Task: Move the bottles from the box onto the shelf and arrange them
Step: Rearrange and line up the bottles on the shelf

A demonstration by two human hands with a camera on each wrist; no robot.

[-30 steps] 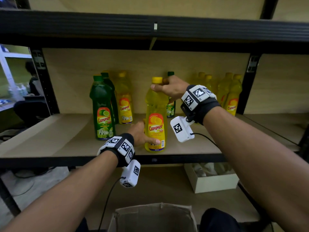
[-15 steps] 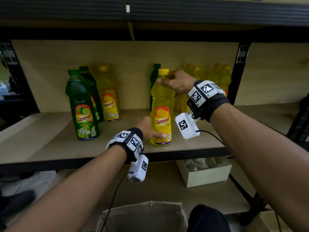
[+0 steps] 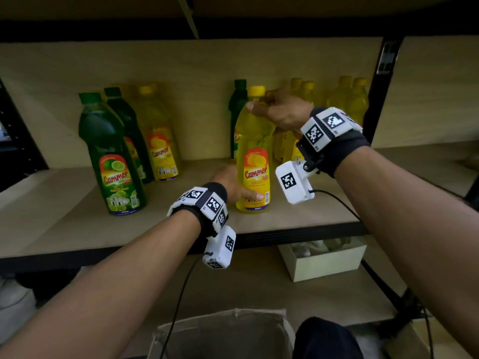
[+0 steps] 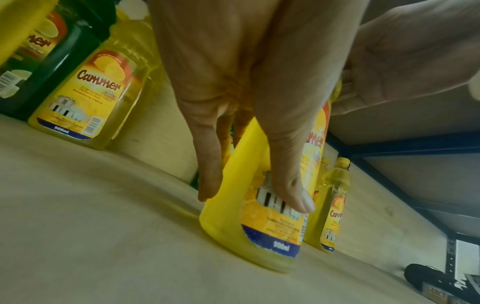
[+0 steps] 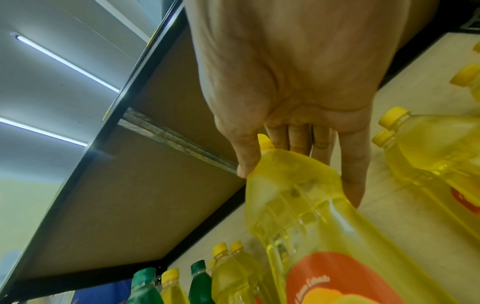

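Note:
A tall yellow lemon bottle (image 3: 255, 156) stands upright on the wooden shelf (image 3: 64, 224), a little back from its front edge. My left hand (image 3: 239, 190) grips its base, with the thumb (image 4: 293, 197) across the label and the fingers (image 4: 207, 185) round the side. My right hand (image 3: 274, 110) holds the bottle's shoulder (image 5: 298, 205) just under the yellow cap, with the thumb (image 5: 244, 168) in front and the other fingers behind. The cardboard box (image 3: 223, 332) lies open below, at the bottom edge of the head view.
At the left of the shelf stand two green lime bottles (image 3: 114, 161) and a yellow bottle (image 3: 160, 149). Right behind the held bottle is a green bottle (image 3: 237, 104); several small yellow bottles (image 3: 347, 99) line the back right beside a black post (image 3: 381, 86). A white box (image 3: 324, 260) sits on the lower shelf.
Both hands have slid the yellow bottle to the right and slightly deeper onto the shelf, keeping the same grips. The head view has swung right and moved closer.

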